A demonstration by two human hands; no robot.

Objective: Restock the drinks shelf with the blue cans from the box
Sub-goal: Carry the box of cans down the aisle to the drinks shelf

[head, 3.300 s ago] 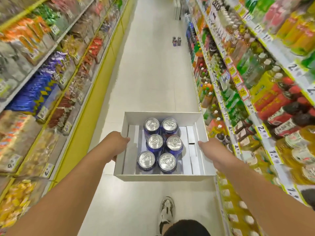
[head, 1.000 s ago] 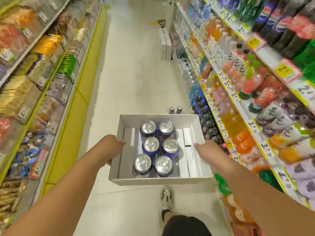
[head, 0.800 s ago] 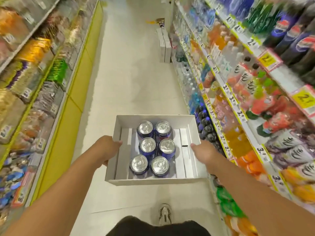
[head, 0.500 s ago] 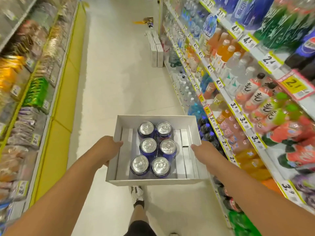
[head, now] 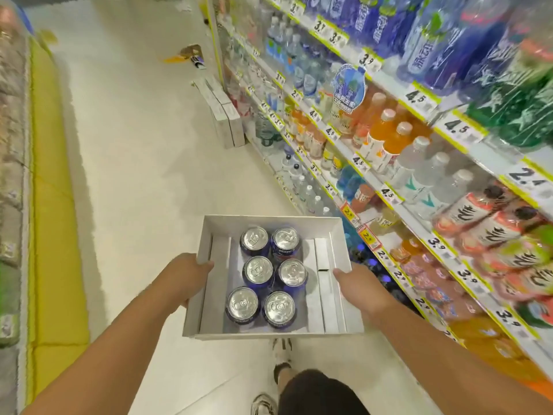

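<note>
L hand (head: 182,275) & R hand (head: 360,287) grip sides of white box (head: 341,244) w/ six blue cans (head: 258,272) upright inside; drinks shelf (head: 398,202) on right

Yellow-edged price tags (head: 421,98) on the drinks shelf (head: 398,202): 4.5, 3.9, perhaps 2.9.

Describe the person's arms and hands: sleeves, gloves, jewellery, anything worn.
Both forearms are bare right to the bottom edge of the picture, so no sleeves show. The left hand and right hand wear no gloves. No watch, bracelet or ring is visible on either wrist or hand.
</note>
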